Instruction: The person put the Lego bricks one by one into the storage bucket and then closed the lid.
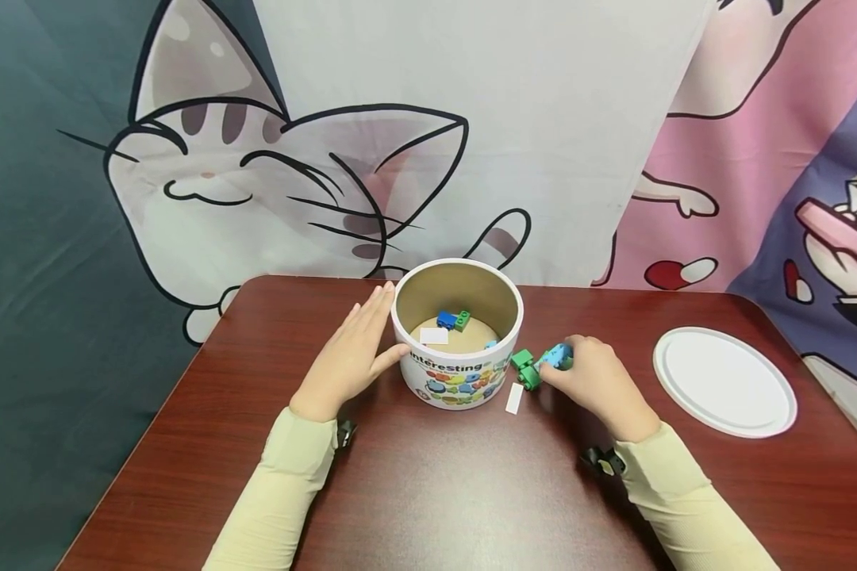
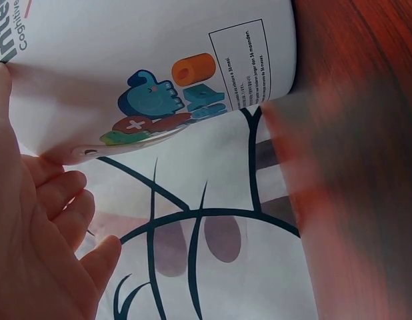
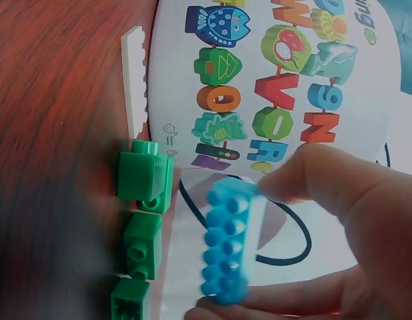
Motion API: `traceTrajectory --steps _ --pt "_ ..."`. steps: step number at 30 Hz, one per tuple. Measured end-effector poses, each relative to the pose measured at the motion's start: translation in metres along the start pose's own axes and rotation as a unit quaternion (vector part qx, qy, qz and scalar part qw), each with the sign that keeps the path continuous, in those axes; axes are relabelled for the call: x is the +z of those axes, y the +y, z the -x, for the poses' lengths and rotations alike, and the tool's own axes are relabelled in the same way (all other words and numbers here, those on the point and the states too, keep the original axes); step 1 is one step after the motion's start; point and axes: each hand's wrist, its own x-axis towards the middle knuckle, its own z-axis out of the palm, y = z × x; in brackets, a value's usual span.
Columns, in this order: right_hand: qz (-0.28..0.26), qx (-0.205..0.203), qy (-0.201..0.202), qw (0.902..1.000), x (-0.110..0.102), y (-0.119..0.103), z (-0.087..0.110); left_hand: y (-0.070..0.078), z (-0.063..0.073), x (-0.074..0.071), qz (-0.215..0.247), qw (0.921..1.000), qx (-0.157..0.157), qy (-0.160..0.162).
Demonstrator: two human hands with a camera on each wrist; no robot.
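My right hand (image 1: 603, 385) pinches a blue block (image 3: 243, 233) between thumb and fingers, near the green blocks (image 1: 529, 377) beside the tub (image 1: 457, 396). My left hand (image 1: 348, 355) has its fingers out straight against the tub's side. I think this is the picking-up step; moving the block calls for a steady pinch and no bumping. The tub says "Interesting", with "Cognitive" under it. Some other words are too tiny to read.

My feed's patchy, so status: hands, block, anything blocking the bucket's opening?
Right hand pinching light-blue block, beside bucket. Left hand against bucket's side. Bucket uncovered, nothing seen over it; white lid lying off to the right.
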Motion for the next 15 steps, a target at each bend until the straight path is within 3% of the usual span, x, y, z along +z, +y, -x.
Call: traceTrajectory --steps 15 --pt "-0.051 -0.049 0.094 0.993 0.0028 -0.0064 0.0014 0.0011 -0.0004 -0.0019 -0.001 1.0 -0.004 -0.007"
